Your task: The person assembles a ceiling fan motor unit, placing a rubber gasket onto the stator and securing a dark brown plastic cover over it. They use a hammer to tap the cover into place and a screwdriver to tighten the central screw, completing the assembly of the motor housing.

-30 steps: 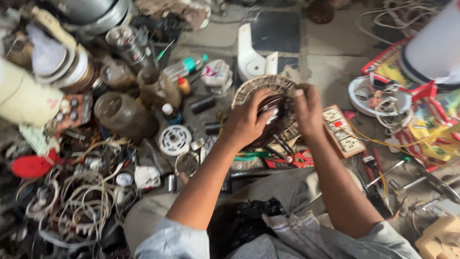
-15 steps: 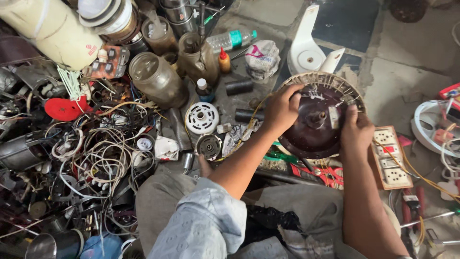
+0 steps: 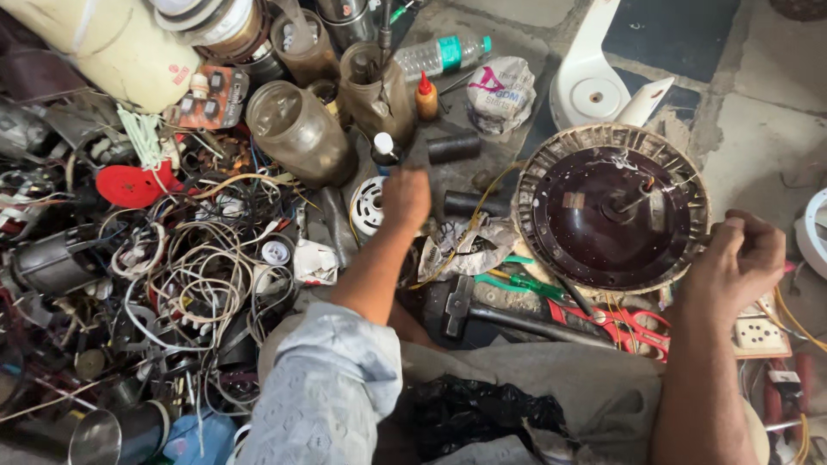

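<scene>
A grey stone floor (image 3: 758, 95) carries everything. A round dark motor housing (image 3: 607, 211) with a ribbed rim lies on it, a white plastic base (image 3: 594, 82) just behind. A hammer (image 3: 500, 314) and red-handled pliers (image 3: 616, 325) lie in front. To the left spread a tangle of wires (image 3: 185, 275), a red disc (image 3: 129, 185), brown jars (image 3: 297, 129), a clear bottle (image 3: 439, 56) and crumpled paper (image 3: 469, 245).
</scene>
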